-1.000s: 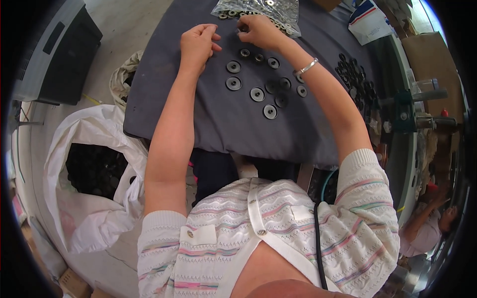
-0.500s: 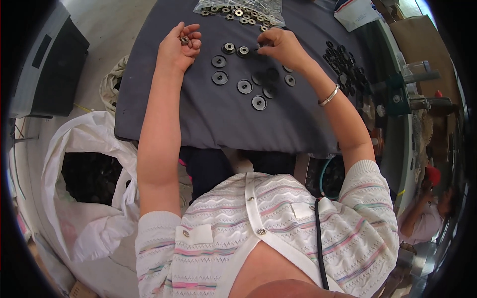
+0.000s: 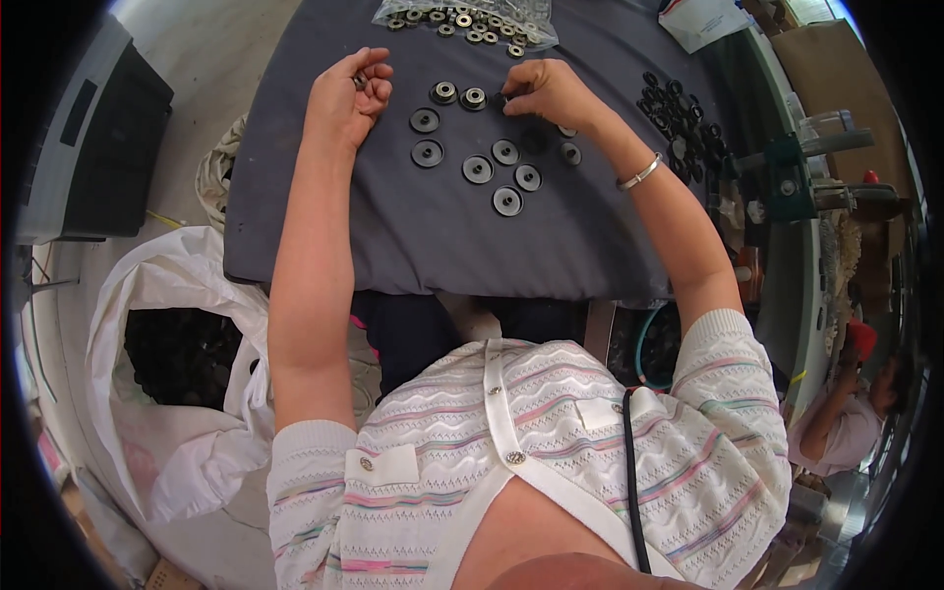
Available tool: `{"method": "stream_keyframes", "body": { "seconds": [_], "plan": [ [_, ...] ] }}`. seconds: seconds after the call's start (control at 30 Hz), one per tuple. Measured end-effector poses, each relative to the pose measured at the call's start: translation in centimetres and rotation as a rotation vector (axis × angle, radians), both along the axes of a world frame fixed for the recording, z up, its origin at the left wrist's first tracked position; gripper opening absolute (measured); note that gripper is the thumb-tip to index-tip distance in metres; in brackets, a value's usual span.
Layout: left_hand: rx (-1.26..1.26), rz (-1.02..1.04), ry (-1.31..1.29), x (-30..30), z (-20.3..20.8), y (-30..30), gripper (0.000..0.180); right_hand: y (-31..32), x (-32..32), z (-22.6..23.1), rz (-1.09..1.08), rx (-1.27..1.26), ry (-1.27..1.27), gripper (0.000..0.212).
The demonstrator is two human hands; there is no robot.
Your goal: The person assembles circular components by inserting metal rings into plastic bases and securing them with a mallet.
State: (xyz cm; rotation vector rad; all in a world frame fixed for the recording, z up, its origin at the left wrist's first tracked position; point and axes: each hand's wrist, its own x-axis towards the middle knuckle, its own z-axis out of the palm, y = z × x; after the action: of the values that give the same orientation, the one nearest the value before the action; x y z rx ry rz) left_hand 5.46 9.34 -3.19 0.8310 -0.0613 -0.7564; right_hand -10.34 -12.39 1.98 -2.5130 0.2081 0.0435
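Discs (image 3: 478, 169) of grey colour, round and rimmed, each with a dark central stud, are laid out in a loose group on a desk (image 3: 295, 246) covered with dark grey cloth. On two discs at the far side of the group, silvery metal rings (image 3: 443, 90) are seated around the centre. The left hand (image 3: 351, 96) is held palm up to the left of the group, with its fingers curled around a small metallic piece (image 3: 360, 84), which is partly hidden. The right hand (image 3: 551, 95) is positioned just right of the two ringed discs; its thumb and fingertips are brought together on a small dark round piece (image 3: 501, 101), most of which is covered by the fingers. Whether this piece is supported by the desk cannot be told.

Beyond the hands, more metal rings are contained in a clear plastic bag (image 3: 536, 15) at the far edge of view. To the right, black round parts (image 3: 678, 118) are heaped on the cloth, near a dark green metal fixture (image 3: 792, 189). On the floor at left, a white woven sack (image 3: 187, 472) is filled with black pieces (image 3: 177, 359).
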Motion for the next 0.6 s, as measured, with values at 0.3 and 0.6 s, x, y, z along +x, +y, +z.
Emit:
{"method": "stream_keyframes", "body": {
  "seconds": [0.3,0.6],
  "plan": [
    [0.019,-0.003,-0.017,-0.1,0.2,0.0,0.023,0.1,-0.1,-0.3,-0.068,0.081,0.013,0.022],
    [0.056,0.009,-0.047,-0.2,0.2,-0.2,0.022,-0.2,0.0,-1.3,-0.055,0.044,-0.056,0.020]
  ]
}}
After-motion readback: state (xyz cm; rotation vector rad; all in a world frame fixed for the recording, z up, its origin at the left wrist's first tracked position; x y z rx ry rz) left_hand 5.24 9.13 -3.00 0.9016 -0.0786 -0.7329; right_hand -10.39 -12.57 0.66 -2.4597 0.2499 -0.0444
